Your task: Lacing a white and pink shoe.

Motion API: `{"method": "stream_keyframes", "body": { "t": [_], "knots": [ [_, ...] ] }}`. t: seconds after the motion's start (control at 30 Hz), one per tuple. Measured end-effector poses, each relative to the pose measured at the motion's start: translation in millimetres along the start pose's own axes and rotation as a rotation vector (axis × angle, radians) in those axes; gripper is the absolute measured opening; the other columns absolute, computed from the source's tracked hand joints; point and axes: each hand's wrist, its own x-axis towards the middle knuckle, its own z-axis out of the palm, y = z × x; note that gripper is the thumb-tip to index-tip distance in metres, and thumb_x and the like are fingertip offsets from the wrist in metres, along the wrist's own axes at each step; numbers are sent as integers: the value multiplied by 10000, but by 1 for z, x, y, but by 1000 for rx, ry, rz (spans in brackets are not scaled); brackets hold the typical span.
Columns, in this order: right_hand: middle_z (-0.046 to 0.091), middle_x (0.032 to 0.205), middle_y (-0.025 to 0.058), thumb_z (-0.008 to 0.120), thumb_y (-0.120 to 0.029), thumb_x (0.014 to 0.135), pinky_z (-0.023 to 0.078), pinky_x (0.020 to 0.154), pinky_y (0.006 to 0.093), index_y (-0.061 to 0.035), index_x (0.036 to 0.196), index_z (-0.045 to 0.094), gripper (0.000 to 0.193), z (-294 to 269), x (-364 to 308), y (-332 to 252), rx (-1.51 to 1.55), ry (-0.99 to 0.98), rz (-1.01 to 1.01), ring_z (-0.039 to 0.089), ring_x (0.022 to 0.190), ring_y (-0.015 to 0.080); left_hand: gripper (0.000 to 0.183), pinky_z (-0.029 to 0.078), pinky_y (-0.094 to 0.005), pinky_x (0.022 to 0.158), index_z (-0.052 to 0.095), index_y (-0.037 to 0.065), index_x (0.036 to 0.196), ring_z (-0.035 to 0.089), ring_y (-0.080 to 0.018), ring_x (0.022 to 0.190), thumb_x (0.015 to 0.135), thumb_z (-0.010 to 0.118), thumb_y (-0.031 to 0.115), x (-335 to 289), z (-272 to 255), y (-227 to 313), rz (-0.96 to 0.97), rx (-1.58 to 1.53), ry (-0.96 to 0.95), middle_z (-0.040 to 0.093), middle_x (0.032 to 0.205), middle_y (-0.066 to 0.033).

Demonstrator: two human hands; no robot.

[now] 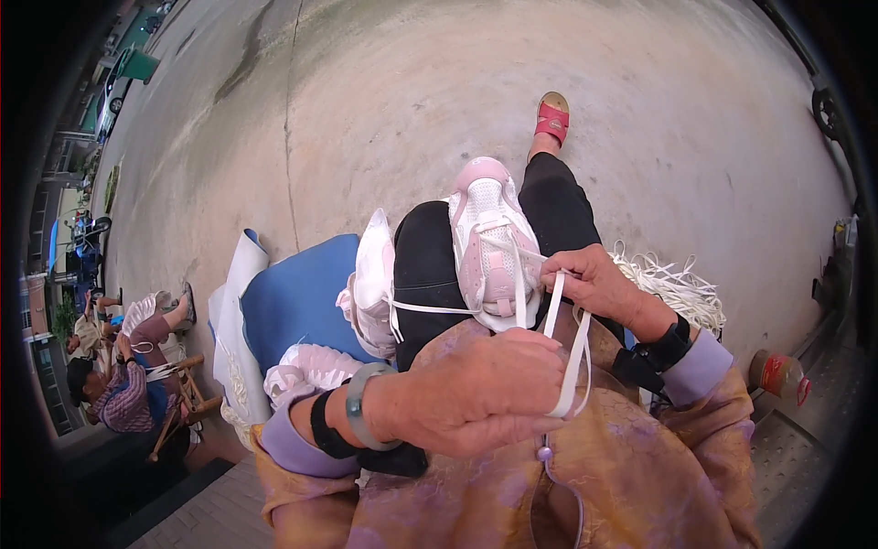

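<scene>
A pink and white sneaker rests across my thighs, its toe pointing away from me. White shoelace runs from its eyelets up to my hands and loops between them. My left hand is closed around the lace in front of the heel end, its fingertips partly hidden from view. To the right of the shoe, my right hand pinches the lace between thumb and fingers. Another pink and white shoe lies on its side by my left thigh, with a lace trailing from it toward my lap.
A pile of loose white laces lies at my right. Left of me are a blue sheet and a further pink and white shoe. A plastic bottle stands far right. Other people sit at the left, one handling white laces.
</scene>
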Motion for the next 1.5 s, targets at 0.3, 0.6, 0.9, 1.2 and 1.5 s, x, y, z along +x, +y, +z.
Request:
{"method": "stream_keyframes", "body": {
  "t": [0.3, 0.6, 0.9, 1.2, 1.5],
  "knots": [
    [544, 639, -18, 526, -129, 828, 404, 598, 210, -6, 759, 605, 162, -85, -53, 56, 36, 426, 94, 504, 642, 52, 243, 411, -212, 488, 617, -58, 838, 544, -96, 557, 855, 585, 182, -144, -50, -17, -581, -255, 905, 592, 647, -80],
    [537, 1093, 146, 633, -104, 689, 363, 891, 440, -85, 1003, 588, 318, -35, -5, 35, -858, 545, -341, 504, 1031, 316, 478, 383, -403, 898, 507, -35, 1137, 511, -327, 1051, 747, 669, 191, -110, -19, -96, -688, 1102, 804, 556, 1105, -189],
    [490, 1153, 111, 698, -402, 671, 285, 971, 489, -41, 1181, 462, 668, 14, 24, 16, -796, 280, -442, 479, 1074, 253, 726, 343, -438, 942, 388, -26, 1280, 459, -336, 1098, 731, 669, 358, -36, 3, -112, -643, 1068, 289, 473, 1224, -182],
    [550, 1111, 166, 668, -330, 710, 253, 1006, 460, 4, 1284, 380, 724, -24, 39, 10, -675, -110, -231, 525, 1053, 264, 683, 458, -382, 823, 343, -89, 1276, 551, -371, 961, 771, 665, 238, -42, -4, -139, -488, 849, 334, 530, 1071, -245],
    [574, 842, 132, 594, -146, 702, 307, 944, 457, -9, 1124, 451, 466, 7, 20, 39, -596, 254, -485, 578, 854, 266, 650, 474, -318, 830, 375, -63, 1297, 605, -282, 986, 806, 659, 253, -36, -3, -131, -583, 816, 331, 575, 1109, -232]
  ]
}}
